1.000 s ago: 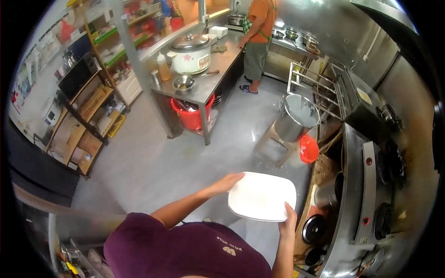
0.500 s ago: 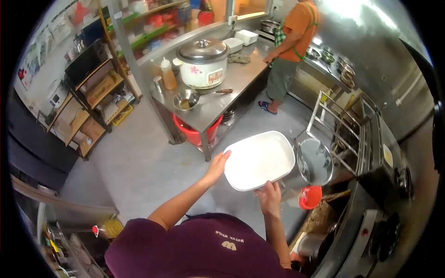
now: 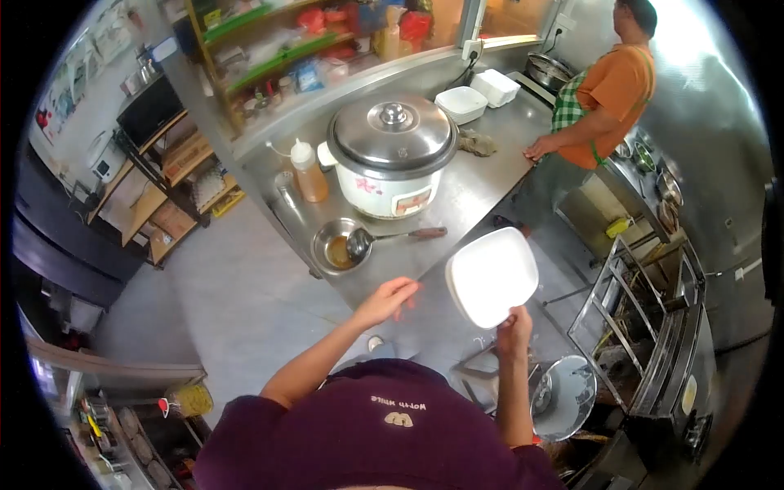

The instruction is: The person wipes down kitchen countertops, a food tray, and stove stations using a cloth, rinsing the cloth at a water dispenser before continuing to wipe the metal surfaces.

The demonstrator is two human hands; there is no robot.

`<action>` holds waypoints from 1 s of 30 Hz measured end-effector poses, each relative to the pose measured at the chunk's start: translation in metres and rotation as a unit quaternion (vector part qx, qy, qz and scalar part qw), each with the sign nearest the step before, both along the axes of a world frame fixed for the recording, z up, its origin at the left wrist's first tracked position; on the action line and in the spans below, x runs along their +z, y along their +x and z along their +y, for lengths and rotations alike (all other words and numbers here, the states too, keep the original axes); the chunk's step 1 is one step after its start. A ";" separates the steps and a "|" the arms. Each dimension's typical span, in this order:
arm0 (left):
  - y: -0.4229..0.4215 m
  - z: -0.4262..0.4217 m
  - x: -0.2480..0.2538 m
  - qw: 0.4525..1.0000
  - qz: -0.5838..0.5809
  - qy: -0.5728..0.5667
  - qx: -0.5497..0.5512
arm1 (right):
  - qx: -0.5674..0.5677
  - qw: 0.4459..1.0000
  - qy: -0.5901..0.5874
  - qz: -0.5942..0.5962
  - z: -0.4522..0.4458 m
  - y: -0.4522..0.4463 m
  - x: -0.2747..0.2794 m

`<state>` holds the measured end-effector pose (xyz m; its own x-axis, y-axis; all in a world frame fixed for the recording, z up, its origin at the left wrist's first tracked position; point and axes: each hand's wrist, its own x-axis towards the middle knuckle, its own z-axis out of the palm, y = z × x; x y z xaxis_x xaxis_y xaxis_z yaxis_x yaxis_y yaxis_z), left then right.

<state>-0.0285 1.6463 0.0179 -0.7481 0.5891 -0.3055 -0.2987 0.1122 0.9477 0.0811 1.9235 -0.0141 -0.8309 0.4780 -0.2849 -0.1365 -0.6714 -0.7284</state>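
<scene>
In the right hand (image 3: pixel 514 328) is a dish (image 3: pixel 495 273) — plain white.

Had a smooth grey floor (image 3: pixel 245 327) around the steel desk (image 3: pixel 508 163), dark-framed shelving (image 3: pixel 145 214) well off its left edge, green-edged shelves (image 3: pixel 282 64) behind its back edge, and a brightly lit steel wall (image 3: pixel 709 122) beyond its far end.

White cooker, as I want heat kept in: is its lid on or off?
On: the steel lid covers the white cooker, its knob facing up.
</scene>
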 end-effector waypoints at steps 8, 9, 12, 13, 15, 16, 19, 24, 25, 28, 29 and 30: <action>-0.038 -0.096 -0.059 0.940 -0.080 -0.074 0.324 | -0.078 0.992 0.096 -0.038 0.130 -0.222 -0.001; -0.037 -0.105 -0.066 0.922 -0.074 -0.080 0.372 | -0.049 0.993 0.100 -0.039 0.139 -0.257 0.008; -0.023 -0.108 -0.079 0.835 -0.103 -0.107 0.530 | 0.071 0.993 0.089 -0.022 0.210 -0.376 -0.053; -0.020 -0.103 -0.084 0.814 -0.125 -0.095 0.559 | 0.053 0.996 0.070 -0.010 0.212 -0.417 -0.053; -0.005 -0.094 -0.090 0.768 -0.169 -0.082 0.613 | 0.056 0.998 0.019 -0.021 0.213 -0.487 -0.057; -0.002 -0.086 -0.093 0.753 -0.175 -0.126 0.622 | 0.038 0.997 0.040 -0.045 0.218 -0.529 -0.070; 0.030 -0.054 -0.109 0.710 -0.201 -0.266 0.620 | 0.044 0.995 0.038 -0.085 0.221 -0.623 -0.082; 0.108 0.001 -0.115 0.638 -0.275 -0.421 0.583 | 0.064 0.990 0.085 -0.096 0.217 -0.728 -0.095; 0.122 0.010 -0.120 0.634 -0.283 -0.440 0.570 | 0.058 0.989 0.089 -0.105 0.214 -0.740 -0.096; 0.207 0.011 -0.177 0.669 -0.225 -0.561 0.433 | 0.048 0.985 0.109 -0.122 0.217 -0.764 -0.098; 0.217 0.013 -0.185 0.670 -0.215 -0.585 0.403 | 0.055 0.984 0.117 -0.121 0.218 -0.769 -0.097; 0.218 0.019 -0.187 0.636 -0.226 -0.598 0.431 | 0.063 0.983 0.125 -0.119 0.219 -0.775 -0.097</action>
<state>0.1898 1.6653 -0.1693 -0.3120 -0.8379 -0.4479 -0.9500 0.2826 0.1331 -0.6936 2.1430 -0.1108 -0.8127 0.4545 -0.3645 0.1303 -0.4680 -0.8741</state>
